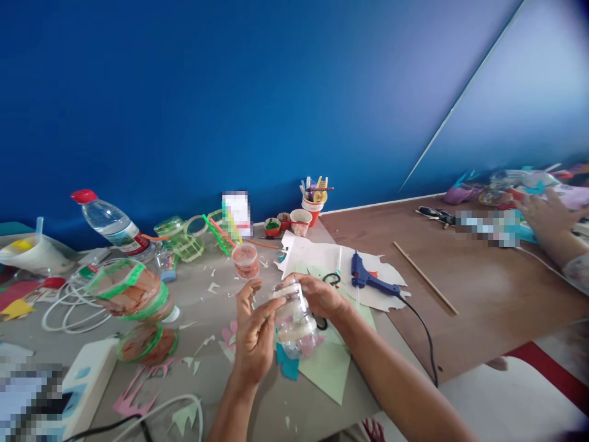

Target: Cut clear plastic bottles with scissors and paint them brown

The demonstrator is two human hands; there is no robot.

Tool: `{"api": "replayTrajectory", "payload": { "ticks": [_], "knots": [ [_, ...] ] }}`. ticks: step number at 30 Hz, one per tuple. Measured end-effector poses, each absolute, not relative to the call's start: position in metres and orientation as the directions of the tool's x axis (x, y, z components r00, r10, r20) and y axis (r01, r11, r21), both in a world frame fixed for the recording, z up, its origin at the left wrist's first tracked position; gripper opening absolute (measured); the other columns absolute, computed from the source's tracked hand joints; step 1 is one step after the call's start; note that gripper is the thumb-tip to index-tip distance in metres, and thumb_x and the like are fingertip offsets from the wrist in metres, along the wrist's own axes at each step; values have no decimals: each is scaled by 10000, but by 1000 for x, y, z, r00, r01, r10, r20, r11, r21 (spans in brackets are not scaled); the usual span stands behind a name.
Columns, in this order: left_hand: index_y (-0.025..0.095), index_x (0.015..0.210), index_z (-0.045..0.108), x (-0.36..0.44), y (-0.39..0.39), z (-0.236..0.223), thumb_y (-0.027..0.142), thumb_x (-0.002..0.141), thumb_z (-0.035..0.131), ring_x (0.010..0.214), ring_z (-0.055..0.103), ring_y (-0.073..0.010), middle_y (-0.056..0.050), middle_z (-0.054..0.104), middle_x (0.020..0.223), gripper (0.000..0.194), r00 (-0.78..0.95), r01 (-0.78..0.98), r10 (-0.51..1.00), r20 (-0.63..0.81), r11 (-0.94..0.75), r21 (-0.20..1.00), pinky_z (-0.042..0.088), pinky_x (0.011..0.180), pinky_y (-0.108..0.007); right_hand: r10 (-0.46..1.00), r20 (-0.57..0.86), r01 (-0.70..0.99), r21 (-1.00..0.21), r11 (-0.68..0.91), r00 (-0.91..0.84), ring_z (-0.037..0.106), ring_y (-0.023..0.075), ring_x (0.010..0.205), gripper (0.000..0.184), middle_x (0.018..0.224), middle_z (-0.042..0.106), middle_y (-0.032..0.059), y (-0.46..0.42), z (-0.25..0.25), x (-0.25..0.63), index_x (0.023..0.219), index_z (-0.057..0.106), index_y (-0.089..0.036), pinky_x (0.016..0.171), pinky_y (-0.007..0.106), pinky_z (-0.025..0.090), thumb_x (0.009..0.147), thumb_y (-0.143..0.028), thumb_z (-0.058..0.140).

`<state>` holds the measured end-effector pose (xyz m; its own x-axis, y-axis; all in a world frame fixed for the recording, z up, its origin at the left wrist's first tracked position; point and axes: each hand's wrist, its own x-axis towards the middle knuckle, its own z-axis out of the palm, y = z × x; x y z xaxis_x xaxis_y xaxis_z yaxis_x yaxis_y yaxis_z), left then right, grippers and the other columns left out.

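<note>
Both my hands hold a clear plastic jar (294, 319) lying on its side above the grey table (216, 380). My left hand (254, 334) pinches its near end with thumb and fingers. Gripping the far side of the jar is my right hand (318, 296), fingers curled round it. A small cup of pinkish material (245, 261) stands just beyond the hands. Green paper (329, 368) and a blue scrap (288, 363) lie under the jar.
A blue glue gun (368, 279) with black cord lies on white paper at right. Cut bottles with green tape (131, 291), a water bottle (113, 224), cups of tools (313, 205) and paper scraps crowd the table. Another person's hand (550, 221) rests on the brown table at far right.
</note>
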<state>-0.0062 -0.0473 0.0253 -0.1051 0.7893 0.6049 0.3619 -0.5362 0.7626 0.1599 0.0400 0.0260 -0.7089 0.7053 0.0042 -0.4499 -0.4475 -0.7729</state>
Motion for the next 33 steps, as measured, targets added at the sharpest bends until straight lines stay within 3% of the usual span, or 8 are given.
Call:
{"api": "replayTrajectory", "payload": {
  "ticks": [8,13,17,19,21,25,28,33],
  "knots": [
    [249,866,685,-5,-48,26,210,872,547,1268,451,-264,-86,489,1311,144,-162,239,859,486,-443,864,409,994,-415,711,-13,-445,-771,-455,-703,596,174,693,276,768,661,46,44,20,160,878,627,-142,635,262,447,629,-262,639],
    [228,812,627,-3,-44,28,286,854,599,1224,490,-215,-51,576,1236,77,-329,-56,885,330,-367,929,372,1012,-347,724,-16,-471,-749,-465,-689,585,174,668,268,761,654,41,44,21,161,853,610,-162,622,270,452,641,-317,665],
    [218,793,582,-5,-38,32,325,786,671,1067,572,-179,-20,633,1085,139,-518,-296,842,147,-338,893,402,965,-329,733,-30,-484,-732,-480,-680,584,198,682,297,763,650,50,45,23,163,841,600,-177,602,291,457,624,-360,686],
    [228,874,607,-6,-37,33,350,804,644,982,588,-166,-9,650,982,146,-592,-233,794,137,-331,914,419,927,-317,740,-42,-486,-729,-483,-672,577,199,680,292,759,642,49,45,23,164,832,604,-182,601,296,457,616,-358,695],
    [230,965,636,-8,-39,33,376,876,539,981,579,-173,-20,654,955,196,-600,-11,763,240,-308,951,406,933,-320,762,-47,-490,-740,-461,-646,563,181,662,270,746,631,37,45,22,163,827,614,-186,603,285,451,627,-344,701],
    [211,820,665,-8,-46,31,339,914,458,1102,531,-227,-83,610,1107,261,-430,412,739,519,-351,841,399,937,-359,814,18,-499,-798,-338,-581,543,146,652,240,735,612,8,43,21,159,868,640,-184,637,258,430,680,-311,717],
    [220,876,631,-6,-47,29,249,859,549,1091,540,-239,-84,603,1068,89,-375,473,707,600,-411,779,429,914,-383,843,62,-462,-856,-230,-534,557,155,732,276,811,626,13,42,19,155,904,650,-187,691,263,426,679,-303,758],
    [226,978,633,-3,-43,30,176,837,564,1070,543,-237,-81,607,1052,165,-271,579,689,672,-441,686,415,949,-416,882,158,-400,-916,-37,-445,558,183,886,239,961,607,29,41,20,150,845,648,-206,748,281,433,677,-303,787]
  ]
}}
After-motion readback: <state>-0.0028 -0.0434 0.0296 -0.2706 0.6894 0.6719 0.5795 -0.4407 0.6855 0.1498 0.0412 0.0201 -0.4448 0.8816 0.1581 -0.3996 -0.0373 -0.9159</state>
